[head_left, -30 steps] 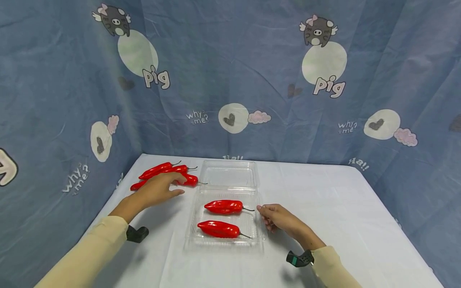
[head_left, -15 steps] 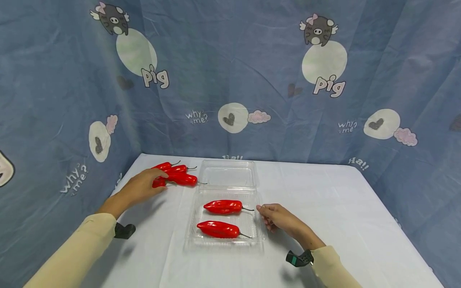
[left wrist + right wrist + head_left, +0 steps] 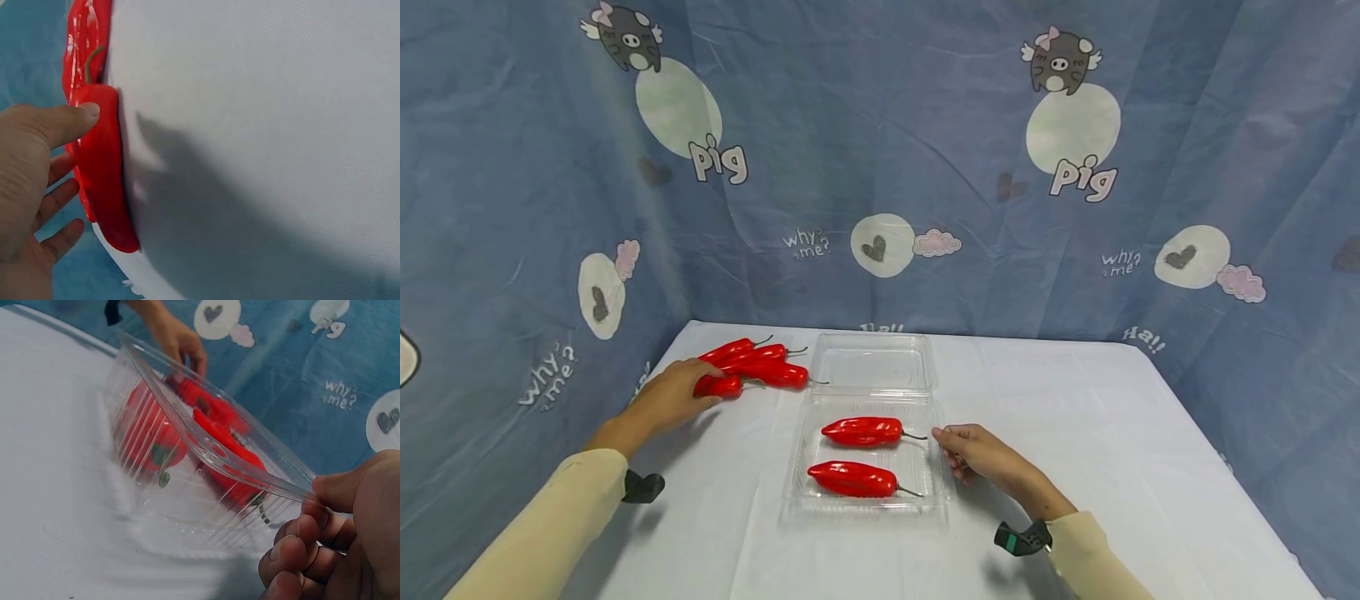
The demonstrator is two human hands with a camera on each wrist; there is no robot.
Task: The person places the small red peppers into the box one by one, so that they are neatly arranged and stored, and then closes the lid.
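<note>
In the head view my left hand (image 3: 668,398) is at the left pile, beside the nearest red chili pepper (image 3: 726,387). In the left wrist view, the thumb lies over that pepper (image 3: 105,169) near its stem end, and the other visible fingers are spread along its far side. My right hand (image 3: 976,454) pinches the right rim of a clear plastic clamshell container (image 3: 917,458) between thumb and forefinger. The right wrist view shows that rim (image 3: 282,486) up close. Two red peppers (image 3: 863,431) lie side by side in the container's base, stems toward the right.
Several more red peppers (image 3: 778,375) lie overlapping behind the left hand, near the white table's (image 3: 1075,433) back left corner. The container's lid (image 3: 872,364) lies folded back, away from me. A blue printed curtain (image 3: 880,150) hangs behind and along the sides.
My left hand has moved left and toward me across the pile, uncovering peppers it hid before, and has come to the nearest pepper. The right hand stays at the container's rim.
</note>
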